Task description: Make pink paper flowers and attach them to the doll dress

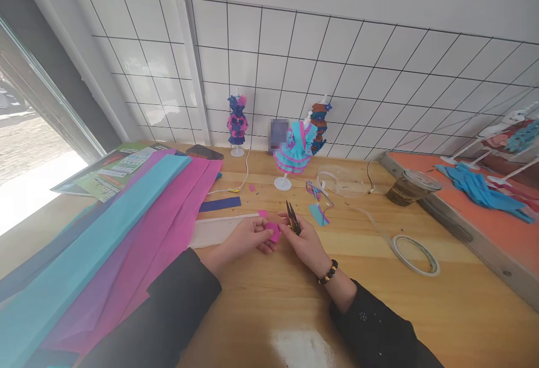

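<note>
A small pink piece [273,232] is held above the middle of the wooden table [252,312], well in from its back edge, pinched firmly between the thumb and fingers of the left hand [252,234]. By the right hand [306,240], fingers curled closed, a pair of dark scissors [293,222] is gripped, the tips pointed toward the back edge. Large coloured sheets [168,205] are piled toward the left edge, and a turquoise dress [301,141] is displayed on a stand near the back edge.
</note>
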{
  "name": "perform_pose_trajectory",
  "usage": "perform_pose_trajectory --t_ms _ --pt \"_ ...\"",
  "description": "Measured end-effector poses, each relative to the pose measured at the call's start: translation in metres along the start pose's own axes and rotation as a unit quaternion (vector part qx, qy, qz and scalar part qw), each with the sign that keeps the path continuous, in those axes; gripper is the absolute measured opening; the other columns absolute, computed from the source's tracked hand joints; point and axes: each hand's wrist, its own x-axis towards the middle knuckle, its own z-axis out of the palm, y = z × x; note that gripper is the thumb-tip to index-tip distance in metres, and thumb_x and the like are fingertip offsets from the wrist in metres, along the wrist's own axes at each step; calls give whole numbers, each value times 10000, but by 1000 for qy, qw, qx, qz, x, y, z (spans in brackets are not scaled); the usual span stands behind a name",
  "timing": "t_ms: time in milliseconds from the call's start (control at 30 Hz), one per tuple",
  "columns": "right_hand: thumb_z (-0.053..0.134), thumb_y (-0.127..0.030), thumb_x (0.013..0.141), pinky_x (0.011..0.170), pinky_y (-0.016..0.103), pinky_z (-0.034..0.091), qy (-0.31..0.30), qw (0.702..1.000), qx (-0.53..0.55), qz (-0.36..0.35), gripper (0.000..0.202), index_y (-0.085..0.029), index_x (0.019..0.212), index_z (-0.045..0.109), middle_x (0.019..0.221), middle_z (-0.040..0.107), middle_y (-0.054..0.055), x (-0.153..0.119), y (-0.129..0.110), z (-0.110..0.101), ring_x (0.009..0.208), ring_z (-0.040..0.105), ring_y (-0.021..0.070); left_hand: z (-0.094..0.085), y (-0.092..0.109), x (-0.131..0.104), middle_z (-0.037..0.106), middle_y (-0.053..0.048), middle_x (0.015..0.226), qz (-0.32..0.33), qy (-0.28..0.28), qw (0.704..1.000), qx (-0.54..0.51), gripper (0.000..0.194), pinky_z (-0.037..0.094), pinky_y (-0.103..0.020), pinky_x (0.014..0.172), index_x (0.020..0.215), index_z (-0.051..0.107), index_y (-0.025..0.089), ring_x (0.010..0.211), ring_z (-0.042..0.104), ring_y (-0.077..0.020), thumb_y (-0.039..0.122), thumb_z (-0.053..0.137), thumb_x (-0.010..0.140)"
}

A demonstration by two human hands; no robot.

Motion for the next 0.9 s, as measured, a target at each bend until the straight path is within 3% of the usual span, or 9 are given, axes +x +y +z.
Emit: perform_pose_trajectory --t_ms 133,267,467,700,900 --pt "501 -412 805 745 323 449 4 1000 7 1 352 -146 1032 546 765 620 41 2 2 -1 747 575 179 -3 3 0 677 -88 761 13 17 1000 -9 338 522 -271 595 877 605 116 668 663 -175 401 656 705" --pt "459 -431 840 742 312 434 -39 999 0 -8 366 -137 1041 543 719 600 30 1 -2 -1 737 563 172 -5 6 0 682 -87 797 54 40 997 -23 340 498 -235 614 917 633 117 667 638 -139 403 627 733" --pt "346 -470 891 577 253 396 -88 996 23 8 421 -173 1120 536 667 520 -5 -5 -4 3 607 486 132 -9 4 2 661 -75 838 101 109 987 -61 292 487 -252 658 913 637 132 736 602 -147 357 635 727" --pt "344 -490 886 490 232 340 -88 996 28 13 394 -185 863 594 637 485 -9 -6 1 4 534 413 111 -8 6 0 659 -70 828 115 116 986 -26 255 463 -250 677 895 643 139 738 586 -144 343 608 745" --pt "323 -546 866 456 231 289 -92 995 27 33 421 -187 794 530 624 432 -14 -6 -3 3 515 357 114 -7 7 0 670 -55 845 120 125 985 -20 230 459 -262 698 872 651 155 713 590 -134 342 607 746"
